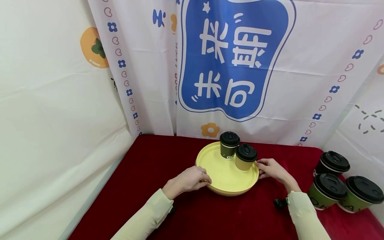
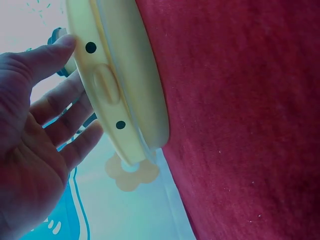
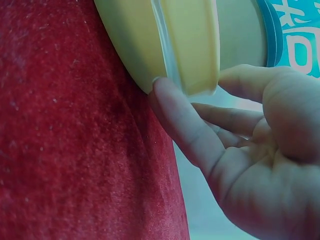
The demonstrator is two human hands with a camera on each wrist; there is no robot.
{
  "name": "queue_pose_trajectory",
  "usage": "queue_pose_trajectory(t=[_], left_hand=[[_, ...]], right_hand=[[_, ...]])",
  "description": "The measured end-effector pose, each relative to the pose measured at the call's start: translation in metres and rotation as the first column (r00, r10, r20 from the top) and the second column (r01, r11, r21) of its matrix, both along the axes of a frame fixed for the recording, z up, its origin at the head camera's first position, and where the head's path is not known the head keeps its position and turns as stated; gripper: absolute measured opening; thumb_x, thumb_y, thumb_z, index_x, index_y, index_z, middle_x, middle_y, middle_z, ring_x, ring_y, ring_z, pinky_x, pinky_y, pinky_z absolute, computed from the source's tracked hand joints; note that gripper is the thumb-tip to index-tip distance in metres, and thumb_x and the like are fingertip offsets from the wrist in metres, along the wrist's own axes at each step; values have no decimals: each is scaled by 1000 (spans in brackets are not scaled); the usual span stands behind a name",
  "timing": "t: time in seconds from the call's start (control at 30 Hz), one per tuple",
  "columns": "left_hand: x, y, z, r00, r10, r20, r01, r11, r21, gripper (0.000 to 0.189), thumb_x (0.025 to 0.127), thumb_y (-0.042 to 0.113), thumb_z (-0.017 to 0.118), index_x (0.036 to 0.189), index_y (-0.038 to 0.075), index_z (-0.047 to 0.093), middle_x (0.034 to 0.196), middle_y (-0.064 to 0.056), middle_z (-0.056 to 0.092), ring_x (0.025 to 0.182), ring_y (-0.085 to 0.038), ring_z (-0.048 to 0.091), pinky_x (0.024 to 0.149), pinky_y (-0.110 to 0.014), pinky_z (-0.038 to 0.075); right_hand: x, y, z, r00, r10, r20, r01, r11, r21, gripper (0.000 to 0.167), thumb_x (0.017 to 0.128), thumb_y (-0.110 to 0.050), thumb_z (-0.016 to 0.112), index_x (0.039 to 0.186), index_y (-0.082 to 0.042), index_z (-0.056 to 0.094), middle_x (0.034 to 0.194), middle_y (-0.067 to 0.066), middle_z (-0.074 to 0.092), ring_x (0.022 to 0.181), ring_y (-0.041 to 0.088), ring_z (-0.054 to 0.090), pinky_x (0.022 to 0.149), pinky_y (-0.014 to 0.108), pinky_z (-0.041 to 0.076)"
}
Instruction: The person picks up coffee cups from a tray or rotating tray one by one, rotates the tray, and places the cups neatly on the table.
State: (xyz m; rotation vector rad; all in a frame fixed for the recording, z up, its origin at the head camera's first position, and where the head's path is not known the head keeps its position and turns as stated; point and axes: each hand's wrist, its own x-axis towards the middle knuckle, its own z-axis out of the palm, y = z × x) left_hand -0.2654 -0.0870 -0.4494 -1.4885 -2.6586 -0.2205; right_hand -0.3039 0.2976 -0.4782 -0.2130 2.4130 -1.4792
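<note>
A round pale-yellow tray (image 1: 222, 180) stands on the red cloth, its side in two layers with a seam between them. Two black-lidded paper cups stand towards its back: a dark green cup (image 1: 227, 150) and a tan cup (image 1: 243, 164). At the tray's front left, my left hand (image 1: 192, 179) holds the rim, thumb and fingertips along its upper edge. Beside the tan cup, my right hand (image 1: 271, 169) pinches the tray's right side. In the right wrist view its thumb is at the rim and one finger (image 3: 182, 120) lies by the seam.
Three more black-lidded cups cluster at the table's right: a dark cup (image 1: 322, 168) behind, a green cup (image 1: 322, 196) and another green cup (image 1: 354, 201) in front. A printed white curtain (image 1: 156, 110) hangs behind the red tablecloth (image 1: 150, 160). White fabric (image 1: 60, 133) rises along the left.
</note>
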Motion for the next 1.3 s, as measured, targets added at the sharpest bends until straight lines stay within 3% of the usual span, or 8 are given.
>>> queue_pose_trajectory(t=[0.17,0.33,0.47,0.7,0.93,1.07,1.17,1.3], left_hand=[[-2,-3,-1,1000,-3,4,3,1000,1,13,95,28,65,100,24,77,95,10,70,87,-2,62,79,-15,50],[-5,-6,0,997,38,64,-37,999,-11,14,96,28,65,102,23,77,98,10,69,90,-2,61,83,-16,50],[-11,-10,-2,992,30,120,-33,999,28,14,95,28,66,101,22,77,98,9,70,91,-2,61,83,-16,49],[-26,-19,-6,966,25,258,-56,992,111,13,93,28,68,98,22,78,98,9,70,93,-3,63,82,-16,49],[-36,-25,-8,926,35,375,-98,984,152,12,93,30,68,97,25,78,98,12,68,91,1,60,84,-27,54],[-40,-27,-7,906,60,420,-140,977,162,10,93,31,68,95,28,77,97,15,68,91,2,60,83,-26,54],[-41,-27,-5,900,77,430,-162,973,163,10,93,31,67,96,28,77,97,15,69,90,2,60,81,-20,52],[-37,-24,1,913,99,397,-171,974,149,17,94,32,67,104,23,76,105,10,71,90,-2,63,79,-18,51]], right_hand=[[0,1,-1,1000,4,-1,-4,1000,0,55,102,-23,52,138,17,41,111,25,66,85,22,70,75,38,60],[-1,2,-1,1000,9,-4,-9,1000,-3,55,102,-23,53,138,17,41,110,24,67,85,22,71,75,38,60],[-1,2,-1,1000,17,-8,-17,1000,-13,54,102,-22,53,138,17,42,109,24,67,84,22,71,74,39,60],[0,2,-2,1000,24,-6,-24,999,-30,51,102,-23,54,136,15,46,106,22,68,83,22,71,74,39,60],[1,2,-2,999,41,-12,-42,998,-44,53,102,-20,52,138,17,41,108,23,67,85,20,71,76,39,60],[1,1,-3,999,40,-9,-40,998,-48,52,103,-18,51,139,18,40,109,23,67,85,20,71,76,39,60],[1,1,-3,999,33,-4,-34,998,-49,51,102,-18,51,139,17,40,109,23,67,85,20,71,76,39,60],[2,2,-3,999,32,-2,-32,998,-56,52,102,-18,51,138,17,40,110,24,67,85,21,71,76,40,60]])
